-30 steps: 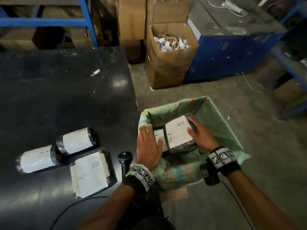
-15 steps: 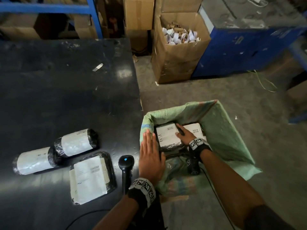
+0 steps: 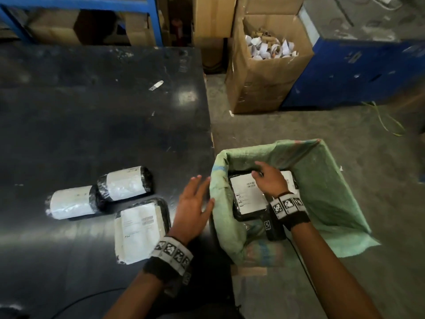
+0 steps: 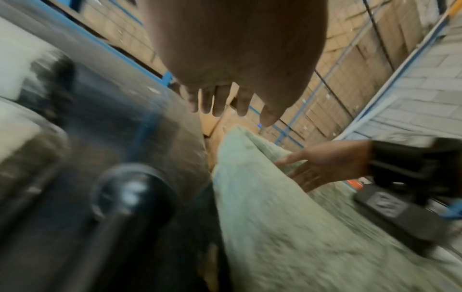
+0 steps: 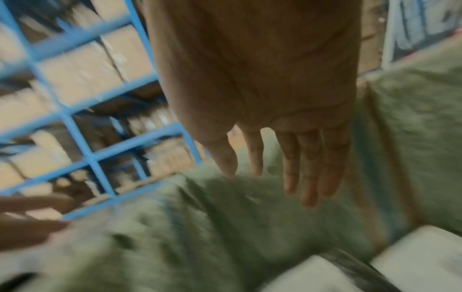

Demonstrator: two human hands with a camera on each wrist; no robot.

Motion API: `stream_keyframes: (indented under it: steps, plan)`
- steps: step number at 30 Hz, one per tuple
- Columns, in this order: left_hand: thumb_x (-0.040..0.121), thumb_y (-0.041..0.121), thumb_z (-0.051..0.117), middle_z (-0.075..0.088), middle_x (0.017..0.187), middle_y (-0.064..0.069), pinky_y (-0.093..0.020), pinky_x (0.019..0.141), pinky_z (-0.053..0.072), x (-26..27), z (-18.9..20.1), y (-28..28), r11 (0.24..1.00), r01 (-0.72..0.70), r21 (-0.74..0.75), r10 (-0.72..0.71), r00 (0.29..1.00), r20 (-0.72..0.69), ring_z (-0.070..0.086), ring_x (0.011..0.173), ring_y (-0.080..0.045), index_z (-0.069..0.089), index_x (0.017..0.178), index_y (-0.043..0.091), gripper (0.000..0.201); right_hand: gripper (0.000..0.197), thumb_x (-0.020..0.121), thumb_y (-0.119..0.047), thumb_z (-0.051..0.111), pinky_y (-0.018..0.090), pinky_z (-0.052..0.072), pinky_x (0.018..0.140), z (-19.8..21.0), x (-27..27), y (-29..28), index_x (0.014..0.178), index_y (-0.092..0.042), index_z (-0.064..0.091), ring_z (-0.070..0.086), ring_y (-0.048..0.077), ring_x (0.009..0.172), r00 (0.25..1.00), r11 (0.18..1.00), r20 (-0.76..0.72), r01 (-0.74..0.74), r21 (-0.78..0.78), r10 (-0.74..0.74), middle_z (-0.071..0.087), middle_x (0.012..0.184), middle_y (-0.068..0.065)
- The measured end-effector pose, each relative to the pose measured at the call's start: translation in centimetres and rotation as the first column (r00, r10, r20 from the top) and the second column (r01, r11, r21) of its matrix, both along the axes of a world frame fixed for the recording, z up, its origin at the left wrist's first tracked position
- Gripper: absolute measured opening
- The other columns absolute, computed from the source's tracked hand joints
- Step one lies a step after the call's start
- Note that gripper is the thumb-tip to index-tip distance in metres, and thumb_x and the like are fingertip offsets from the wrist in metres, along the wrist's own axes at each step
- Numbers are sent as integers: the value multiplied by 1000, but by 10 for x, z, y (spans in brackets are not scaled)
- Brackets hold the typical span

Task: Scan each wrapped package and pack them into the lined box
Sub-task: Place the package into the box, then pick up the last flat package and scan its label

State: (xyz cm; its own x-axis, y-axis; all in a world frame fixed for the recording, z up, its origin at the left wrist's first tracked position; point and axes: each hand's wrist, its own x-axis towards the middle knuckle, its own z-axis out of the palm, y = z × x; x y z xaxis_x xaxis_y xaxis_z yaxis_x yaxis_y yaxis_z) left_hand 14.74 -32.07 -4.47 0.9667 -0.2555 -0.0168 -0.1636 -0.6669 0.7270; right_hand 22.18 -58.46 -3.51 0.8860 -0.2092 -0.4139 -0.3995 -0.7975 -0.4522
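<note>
Head view: black table [image 3: 92,125] on concrete floor [image 3: 287,125], blue racking [image 3: 151,21] behind; both hands' fingers [image 3: 197,183] spread, empty.

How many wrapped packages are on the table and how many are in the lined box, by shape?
Roll-shaped packages on the table: 2
Flat package on the table: 1
Flat packages visible in the lined box: 2
Total: 5
</note>
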Motion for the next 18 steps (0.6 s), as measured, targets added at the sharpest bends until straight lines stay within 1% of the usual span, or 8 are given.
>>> stream_keyframes:
  steps: [2,4,6,8,9,12,15,18]
  plan:
    - [94,50,41,38,157,-13,-48,120,31,-4,-2,38,995,-91,50,89,995,54,30,149,-32,42,152,21,65,44,94,-40,55,41,51,94,36,-21,37,137,-30,53,65,23,106,985,994,170,-10,108,-8,69,118,3]
    - [93,53,42,35,158,-15,-50,121,29,-14,-10,79,978,-180,105,173,983,68,27,150,-33,40,153,24,67,39,95,-38,57,35,52,88,63,-49,82,133,-30,56,66,18,92,969,961,247,-61,269,-7,68,109,-1]
    - [90,59,41,27,162,-17,-52,121,27,-30,-20,114,949,-270,162,265,963,54,21,152,-35,35,155,27,72,41,95,-38,56,32,48,93,67,-73,123,135,-29,54,65,19,105,967,938,245,-150,311,73,65,116,2]
    - [86,67,39,15,166,-18,-52,121,23,-50,-31,142,910,-341,235,344,938,27,11,154,-37,28,157,32,80,51,95,-48,50,37,43,104,50,-92,157,143,-31,43,55,22,124,967,941,174,-228,250,188,58,131,6]
    - [84,71,39,9,167,-19,-53,121,21,-61,-36,152,896,-365,255,376,927,5,6,155,-37,24,158,35,84,58,95,-52,47,40,41,106,40,-99,171,148,-32,36,50,25,128,969,949,114,-238,208,218,55,135,9]
    - [72,83,38,-6,167,-19,-54,122,14,-86,-50,173,882,-396,255,440,886,-148,-7,154,-38,11,159,42,99,75,92,-60,44,45,38,107,10,-117,202,155,-34,14,44,34,132,977,975,-59,-199,103,205,47,140,16]
    - [60,98,35,-13,166,-19,-55,123,8,-103,-63,182,899,-360,250,423,863,-276,-14,153,-37,0,157,46,116,85,90,-64,45,47,36,108,-14,-127,210,156,-34,1,45,40,131,982,991,-138,-129,32,132,42,143,23]
    - [51,104,37,-10,167,-19,-52,124,6,-116,-72,186,925,-317,207,372,863,-342,-14,154,-34,-7,155,51,124,86,92,-58,48,43,34,112,-37,-133,208,157,-28,0,50,37,130,987,987,-129,-82,138,100,49,144,21]
